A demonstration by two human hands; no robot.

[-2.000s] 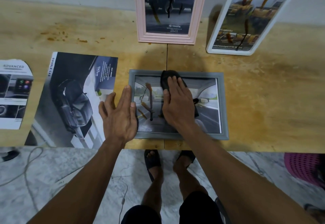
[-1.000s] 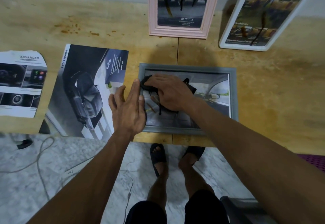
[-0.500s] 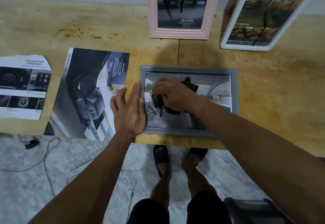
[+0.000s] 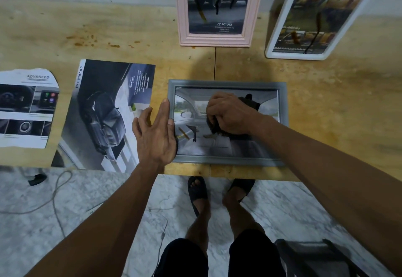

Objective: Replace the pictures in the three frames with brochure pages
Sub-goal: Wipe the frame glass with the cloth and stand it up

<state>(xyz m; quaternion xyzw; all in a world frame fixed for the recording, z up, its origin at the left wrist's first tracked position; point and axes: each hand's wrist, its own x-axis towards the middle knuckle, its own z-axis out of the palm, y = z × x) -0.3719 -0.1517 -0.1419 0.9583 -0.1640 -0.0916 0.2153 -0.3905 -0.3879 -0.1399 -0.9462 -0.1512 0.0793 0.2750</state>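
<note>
I'm wiping the grey frame [image 4: 227,161] glass: right hand [image 4: 228,114] gripping a dark cloth [image 4: 250,102], left hand [image 4: 155,134] flat, steadying; streaks [image 4: 193,132] need wiping next.

Left hand [image 4: 155,137] presses the grey frame [image 4: 282,102] flat; right hand [image 4: 228,114] grips a dark cloth [image 4: 250,102] on its glass.

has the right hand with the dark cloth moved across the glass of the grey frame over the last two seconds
Yes. The right hand, gripping the dark cloth, was flat near the grey frame's centre, swept to its left edge, and is now bunched near the middle again.
</note>
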